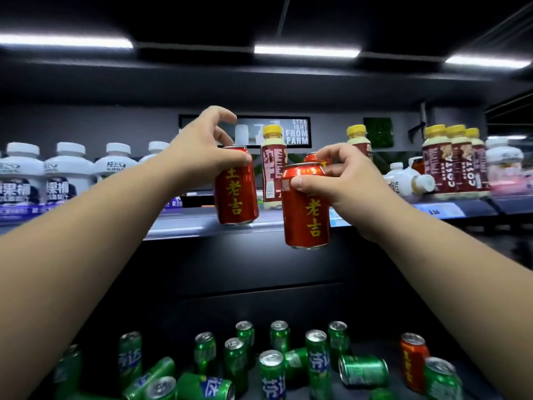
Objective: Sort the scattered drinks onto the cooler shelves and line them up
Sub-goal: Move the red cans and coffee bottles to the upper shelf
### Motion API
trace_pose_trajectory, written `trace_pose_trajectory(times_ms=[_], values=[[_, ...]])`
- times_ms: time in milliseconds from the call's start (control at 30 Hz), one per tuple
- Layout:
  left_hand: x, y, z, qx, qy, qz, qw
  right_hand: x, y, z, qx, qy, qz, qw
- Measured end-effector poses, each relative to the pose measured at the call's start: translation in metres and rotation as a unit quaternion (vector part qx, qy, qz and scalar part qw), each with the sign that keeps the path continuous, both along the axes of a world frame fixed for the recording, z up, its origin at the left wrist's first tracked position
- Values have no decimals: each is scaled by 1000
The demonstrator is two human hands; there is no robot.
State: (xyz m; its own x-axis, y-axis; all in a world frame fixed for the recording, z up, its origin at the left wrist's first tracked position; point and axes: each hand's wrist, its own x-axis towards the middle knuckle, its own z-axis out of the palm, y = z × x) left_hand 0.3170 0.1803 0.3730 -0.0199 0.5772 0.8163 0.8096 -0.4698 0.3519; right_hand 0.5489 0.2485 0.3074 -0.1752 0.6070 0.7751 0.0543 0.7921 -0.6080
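Red cans (237,186) held before lit cooler shelf (202,223).

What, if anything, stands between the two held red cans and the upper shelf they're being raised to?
Nothing visible blocks the front. The left hand holds one red can at the shelf edge; the right hand holds another just below it. Behind stands a yellow-capped bottle.
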Motion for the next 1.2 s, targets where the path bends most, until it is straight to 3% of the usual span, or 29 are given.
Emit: trace_pose_trajectory(times_ms=[367, 733, 833, 933, 1033, 1200], values=[[-22, 57, 36, 13, 16, 119, 993, 2, 23, 14, 10, 8, -30, 999], [-32, 101, 22, -88, 53, 224, 969, 18, 50, 19, 6, -4, -19, 1000], [-12, 97, 18, 3, 87, 283, 955, 20, 60, 19, 7, -9, -8, 1000], [20, 91, 8, 121, 136, 229, 956, 21, 68, 20, 5, -6, 0, 1000], [49, 101, -10, 71, 105, 142, 982, 23, 73, 23, 1, 7, 9, 1000], [56, 125, -25, 19, -10, 110, 994, 25, 79, 28, 12, 29, 12, 999]])
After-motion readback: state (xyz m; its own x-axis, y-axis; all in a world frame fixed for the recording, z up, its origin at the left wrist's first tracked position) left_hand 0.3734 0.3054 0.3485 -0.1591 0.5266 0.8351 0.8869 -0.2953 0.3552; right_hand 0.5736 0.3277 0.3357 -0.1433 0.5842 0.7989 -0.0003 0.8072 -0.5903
